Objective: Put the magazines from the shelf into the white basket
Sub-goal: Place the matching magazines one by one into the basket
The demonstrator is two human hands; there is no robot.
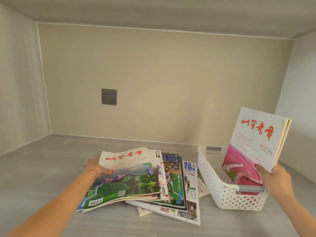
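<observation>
Several magazines lie fanned out in a loose pile [172,182] on the grey shelf floor. My left hand [98,167] grips the left edge of the top magazine [126,177], the one with a green landscape cover, thumb on top, and that edge is lifted slightly. To the right stands the white perforated basket [215,182] with grey handles. My right hand [271,177] holds a pink-and-white magazine [253,144] upright at its lower right corner, with its bottom edge inside the basket.
The shelf is a beige alcove with side walls and a low ceiling. A grey wall socket [109,96] sits on the back wall at the left of centre. Bare shelf floor [42,168] lies left of the pile.
</observation>
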